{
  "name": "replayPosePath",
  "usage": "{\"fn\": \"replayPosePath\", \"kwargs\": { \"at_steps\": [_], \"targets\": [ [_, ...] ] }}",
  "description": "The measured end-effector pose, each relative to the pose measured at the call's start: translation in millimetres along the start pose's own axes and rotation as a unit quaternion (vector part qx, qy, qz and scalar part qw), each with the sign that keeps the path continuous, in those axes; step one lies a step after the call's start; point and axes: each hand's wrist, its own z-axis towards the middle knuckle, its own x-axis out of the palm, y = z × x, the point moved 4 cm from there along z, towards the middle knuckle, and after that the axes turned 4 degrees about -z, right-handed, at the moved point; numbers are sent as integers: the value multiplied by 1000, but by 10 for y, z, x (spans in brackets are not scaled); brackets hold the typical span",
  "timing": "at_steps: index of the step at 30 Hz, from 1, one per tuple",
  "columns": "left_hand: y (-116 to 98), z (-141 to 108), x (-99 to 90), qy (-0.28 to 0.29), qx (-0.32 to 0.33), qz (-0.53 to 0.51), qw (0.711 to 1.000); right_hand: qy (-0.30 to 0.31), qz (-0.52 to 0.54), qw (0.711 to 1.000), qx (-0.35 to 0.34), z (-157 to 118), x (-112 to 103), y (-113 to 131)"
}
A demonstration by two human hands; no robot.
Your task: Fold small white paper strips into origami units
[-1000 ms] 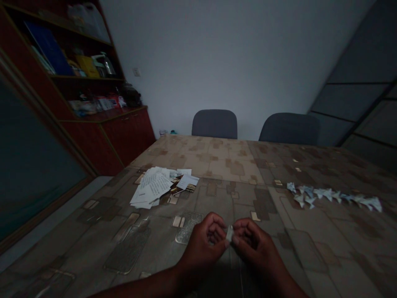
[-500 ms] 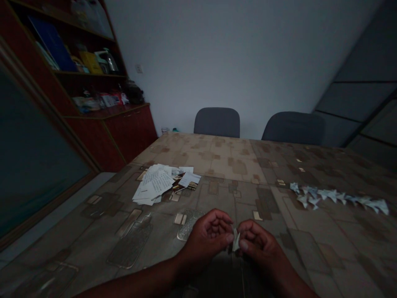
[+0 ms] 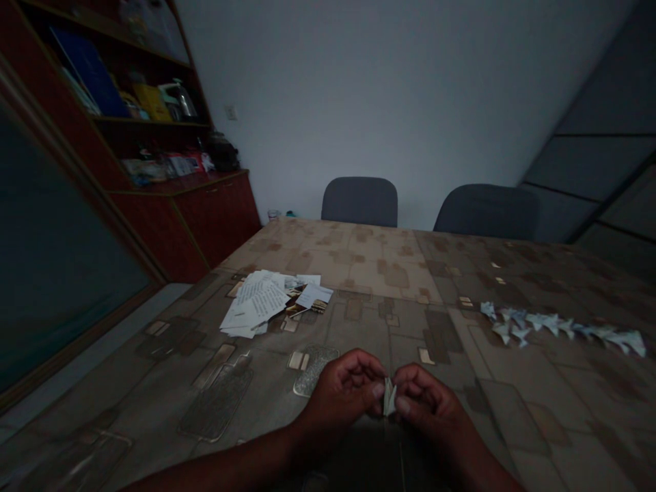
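The left hand and the right hand are curled up and close together, and both are gripping one small folded paper. The paper stands up between the two thumbs, pinched at its lower part, with its top poking out. It is too small and dark to tell what shape it is. Just past the left hand, a gray speckled patch is part of the pattern on the table cover, which has brown and tan blocks all over it. Farther off to the right, many little folded paper pieces lie in a long, bumpy row. To the left, a messy pile of papers sits on the table, with some white sheets covered in lines of print and a few darker cards mixed in. Two gray chairs stand at the far side of the table, in front of a pale wall. On the left is a red-brown wooden cabinet, and its shelves are packed with things, such as a blue book and a yellow box.
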Motion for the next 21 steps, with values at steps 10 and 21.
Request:
{"fn": "replayPosePath", "kwargs": {
  "at_steps": [10, 21],
  "targets": [
    [4, 18, -21, -33, -6, 57, 998, -20, -42, 999, -5, -21, -46, -20],
    [-91, -16, -6, -75, 34, 177, 981, -33, -61, 997, 19, -24, -58, -81]
  ]
}}
